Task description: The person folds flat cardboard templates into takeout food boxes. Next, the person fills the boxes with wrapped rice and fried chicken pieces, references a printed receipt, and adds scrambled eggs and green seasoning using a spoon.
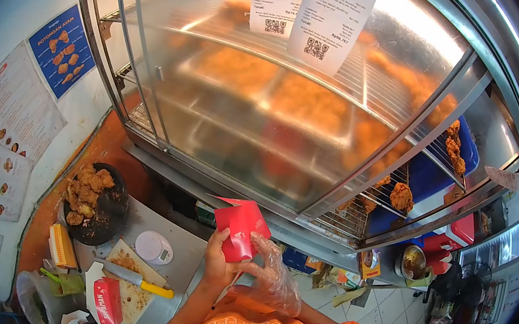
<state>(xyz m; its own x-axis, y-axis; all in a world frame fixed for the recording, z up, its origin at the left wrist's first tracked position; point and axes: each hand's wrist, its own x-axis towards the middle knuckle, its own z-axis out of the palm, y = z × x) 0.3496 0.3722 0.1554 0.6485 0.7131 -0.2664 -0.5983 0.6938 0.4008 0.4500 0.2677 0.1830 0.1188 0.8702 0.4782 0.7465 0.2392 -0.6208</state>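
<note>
A red cardboard box (242,231) with its top flaps raised is held up in front of my orange shirt. My bare left hand (218,259) grips its left side, with the thumb along the near face. On the lower right, my right hand (274,275), in a clear plastic glove, has its fingers closed against the same box. What is inside the box is hidden.
A glass cabinet (221,102) of fried chicken fills the far side, with receipts (339,18) on its glass. At left lie a knife (135,278) on a cutting board (150,273), a white scale (153,247), a red-and-white box (105,301) and a black bowl of chicken (111,211).
</note>
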